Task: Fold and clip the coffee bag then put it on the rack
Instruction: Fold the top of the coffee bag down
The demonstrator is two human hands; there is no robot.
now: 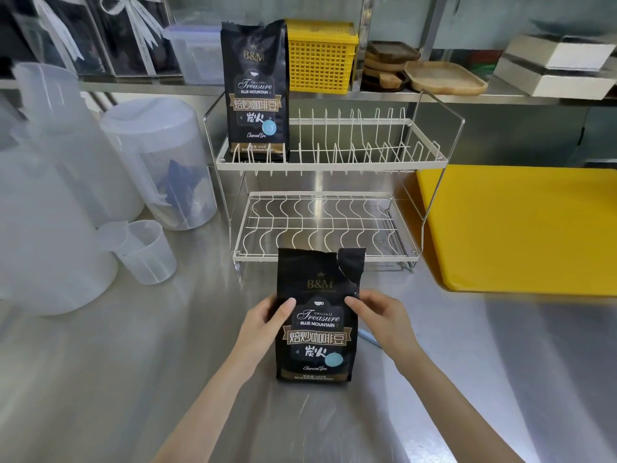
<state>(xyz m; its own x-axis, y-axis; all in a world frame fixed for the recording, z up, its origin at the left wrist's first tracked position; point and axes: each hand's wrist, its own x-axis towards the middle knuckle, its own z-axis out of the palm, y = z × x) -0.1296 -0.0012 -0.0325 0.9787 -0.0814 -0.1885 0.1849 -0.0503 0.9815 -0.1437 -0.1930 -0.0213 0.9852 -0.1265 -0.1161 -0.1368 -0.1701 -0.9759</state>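
A black coffee bag [317,329] stands upright on the steel counter, just in front of the white two-tier wire rack [327,162]. Its top is open and torn at the right corner. My left hand [267,324] grips the bag's left edge, thumb on the front. My right hand [380,317] holds the right edge at about the same height. A second, identical coffee bag [255,91] stands upright at the left end of the rack's upper tier. A pale blue object [369,339], partly hidden, lies on the counter behind my right hand; I cannot tell what it is.
Translucent plastic jugs [157,158] and a small measuring cup [143,252] crowd the left side of the counter. A yellow tray [521,228] lies right of the rack. On the back shelf sit a yellow basket [320,55], wooden trays [444,76] and boxes.
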